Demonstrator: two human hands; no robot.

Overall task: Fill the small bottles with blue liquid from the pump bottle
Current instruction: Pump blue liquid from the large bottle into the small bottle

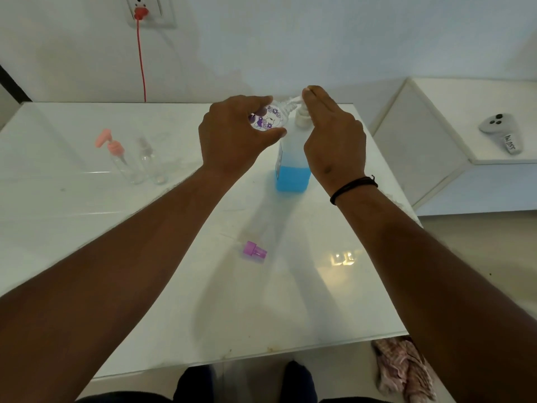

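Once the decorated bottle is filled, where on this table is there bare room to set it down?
Bare glass table lies between the purple cap and the near edge, and left of it. Crowded: the far middle, where the left hand holds the decorated bottle against the pump bottle under the right hand; two clear bottles stand far left.

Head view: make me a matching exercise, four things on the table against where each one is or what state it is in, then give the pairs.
Things:
1. purple cap
2. pump bottle
3. patterned small bottle
4. pink-pump bottle

Places or states:
A. held tilted in the left hand, mouth at the spout
B. lying alone on the table, nearest the person
C. standing at the left beside a clear bottle
D. part full of blue liquid, right hand on its pump head

Pairs: 1-B, 2-D, 3-A, 4-C
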